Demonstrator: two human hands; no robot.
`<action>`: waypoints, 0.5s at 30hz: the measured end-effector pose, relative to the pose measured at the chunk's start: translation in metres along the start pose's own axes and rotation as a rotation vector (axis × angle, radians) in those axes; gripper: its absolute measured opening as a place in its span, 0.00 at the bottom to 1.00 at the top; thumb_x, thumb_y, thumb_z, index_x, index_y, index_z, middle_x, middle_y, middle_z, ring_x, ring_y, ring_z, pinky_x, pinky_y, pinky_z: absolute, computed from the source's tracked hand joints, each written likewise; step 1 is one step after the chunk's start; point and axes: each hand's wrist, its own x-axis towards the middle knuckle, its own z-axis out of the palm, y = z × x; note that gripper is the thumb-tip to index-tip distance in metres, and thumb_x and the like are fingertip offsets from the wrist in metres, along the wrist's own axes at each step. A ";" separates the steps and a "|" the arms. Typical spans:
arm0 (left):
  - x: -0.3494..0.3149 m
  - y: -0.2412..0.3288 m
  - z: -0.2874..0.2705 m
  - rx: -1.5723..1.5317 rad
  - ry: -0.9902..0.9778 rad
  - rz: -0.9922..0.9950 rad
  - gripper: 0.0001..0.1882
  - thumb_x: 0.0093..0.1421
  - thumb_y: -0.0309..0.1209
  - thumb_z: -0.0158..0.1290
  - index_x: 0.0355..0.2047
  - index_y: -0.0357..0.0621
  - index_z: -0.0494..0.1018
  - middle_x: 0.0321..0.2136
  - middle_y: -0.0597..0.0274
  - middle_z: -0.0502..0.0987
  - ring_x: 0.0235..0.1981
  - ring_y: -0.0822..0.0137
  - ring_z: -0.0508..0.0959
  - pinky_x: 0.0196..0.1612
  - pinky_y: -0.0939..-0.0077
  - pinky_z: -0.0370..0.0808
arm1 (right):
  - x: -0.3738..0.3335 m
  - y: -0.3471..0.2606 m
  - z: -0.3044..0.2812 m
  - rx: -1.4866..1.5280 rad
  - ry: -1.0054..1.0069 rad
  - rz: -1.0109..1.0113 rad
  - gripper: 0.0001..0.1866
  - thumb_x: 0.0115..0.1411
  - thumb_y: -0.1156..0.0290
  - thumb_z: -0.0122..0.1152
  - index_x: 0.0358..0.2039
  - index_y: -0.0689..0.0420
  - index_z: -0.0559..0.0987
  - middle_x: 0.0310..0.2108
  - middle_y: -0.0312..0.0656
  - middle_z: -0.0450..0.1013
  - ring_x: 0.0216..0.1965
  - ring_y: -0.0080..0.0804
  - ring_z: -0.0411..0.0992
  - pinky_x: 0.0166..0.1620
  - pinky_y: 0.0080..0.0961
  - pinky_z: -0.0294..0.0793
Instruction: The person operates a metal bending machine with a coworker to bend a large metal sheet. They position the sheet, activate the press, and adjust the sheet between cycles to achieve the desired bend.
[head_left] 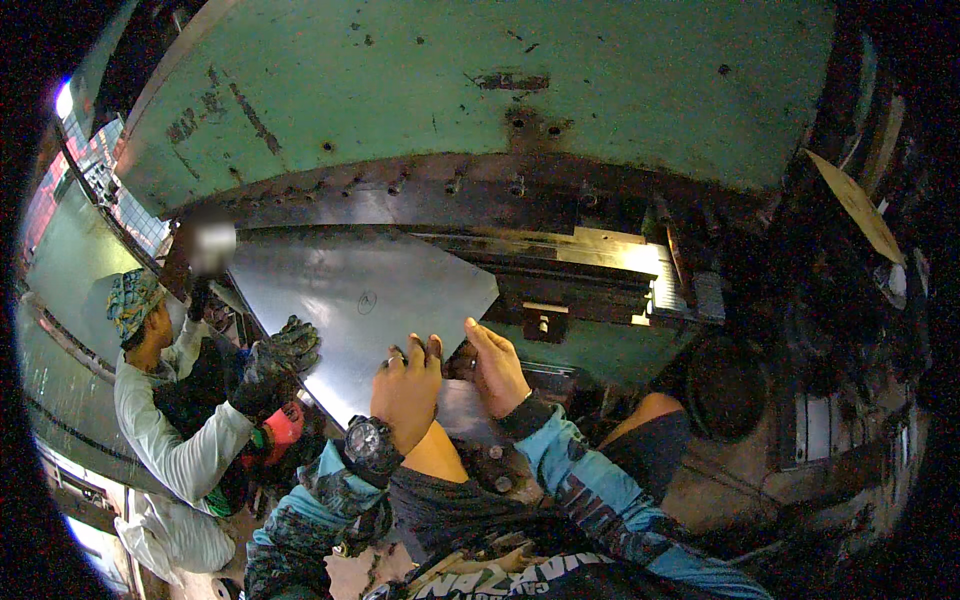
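A large flat grey metal sheet [345, 290] with angled corners and a small circled mark lies in front of me, its far edge at a green bending machine [520, 80]. My left hand [408, 390], below a dark wristwatch, rests on the near part of the sheet with its fingers spread on top. At the slanted right edge my right hand [498, 372] grips the sheet; its lower fingers are partly hidden. On the left, a co-worker's gloved hand [285, 350] touches the sheet's left edge.
The co-worker [165, 400], in a patterned head covering and pale sleeves, is close on my left. A row of bolts runs along the machine's upper beam. A lit metal block [610, 255] sits right of the sheet. A yellowish board [855, 205] leans at the far right.
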 end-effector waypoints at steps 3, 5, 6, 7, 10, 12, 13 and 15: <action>0.004 0.005 0.002 0.055 0.058 -0.008 0.33 0.56 0.28 0.54 0.64 0.41 0.65 0.58 0.42 0.73 0.51 0.43 0.79 0.46 0.58 0.82 | 0.004 -0.001 0.002 -0.109 0.032 -0.057 0.15 0.69 0.57 0.62 0.29 0.52 0.76 0.23 0.24 0.64 0.24 0.15 0.62 0.27 0.20 0.61; 0.006 0.010 0.006 0.045 0.050 -0.014 0.32 0.57 0.29 0.54 0.64 0.41 0.65 0.58 0.43 0.73 0.50 0.44 0.79 0.45 0.58 0.83 | 0.006 -0.003 0.005 -0.204 0.095 -0.057 0.15 0.68 0.58 0.64 0.27 0.51 0.75 0.22 0.23 0.63 0.23 0.15 0.59 0.26 0.21 0.58; 0.006 0.011 0.008 0.079 0.032 -0.043 0.32 0.58 0.30 0.54 0.64 0.41 0.65 0.57 0.43 0.73 0.50 0.45 0.79 0.45 0.58 0.83 | 0.003 -0.005 0.004 -0.319 0.067 -0.200 0.15 0.66 0.60 0.65 0.26 0.51 0.74 0.22 0.23 0.62 0.24 0.14 0.58 0.26 0.21 0.56; 0.006 0.013 0.010 0.054 0.029 -0.040 0.31 0.59 0.30 0.53 0.63 0.41 0.65 0.58 0.42 0.72 0.50 0.44 0.79 0.45 0.57 0.82 | 0.004 -0.006 0.007 -0.308 0.144 -0.101 0.13 0.65 0.61 0.66 0.26 0.51 0.75 0.23 0.24 0.62 0.25 0.15 0.58 0.27 0.21 0.56; 0.005 0.017 0.015 -0.025 0.038 -0.068 0.28 0.64 0.32 0.51 0.64 0.39 0.68 0.61 0.36 0.70 0.51 0.34 0.79 0.48 0.48 0.81 | -0.003 -0.010 0.007 -0.163 0.039 -0.093 0.09 0.64 0.63 0.67 0.32 0.54 0.79 0.27 0.29 0.72 0.27 0.19 0.66 0.30 0.23 0.67; 0.006 0.016 0.017 -0.032 0.102 -0.055 0.26 0.63 0.32 0.51 0.61 0.39 0.70 0.59 0.37 0.73 0.50 0.36 0.79 0.46 0.49 0.81 | -0.001 -0.009 0.005 -0.164 0.026 -0.099 0.08 0.64 0.64 0.67 0.35 0.53 0.79 0.28 0.31 0.73 0.26 0.22 0.69 0.27 0.25 0.69; 0.005 0.014 0.018 -0.027 0.146 -0.071 0.26 0.63 0.32 0.51 0.61 0.39 0.71 0.59 0.37 0.73 0.50 0.36 0.79 0.46 0.49 0.81 | 0.000 -0.011 0.000 -0.150 -0.055 -0.046 0.07 0.64 0.64 0.66 0.35 0.52 0.78 0.28 0.31 0.75 0.26 0.22 0.71 0.27 0.24 0.69; 0.004 0.014 0.019 -0.026 0.183 -0.054 0.25 0.63 0.32 0.51 0.60 0.39 0.71 0.58 0.38 0.74 0.49 0.37 0.80 0.46 0.49 0.81 | 0.007 -0.007 -0.006 -0.235 -0.022 -0.102 0.07 0.66 0.65 0.64 0.38 0.55 0.79 0.34 0.35 0.77 0.32 0.24 0.73 0.33 0.26 0.73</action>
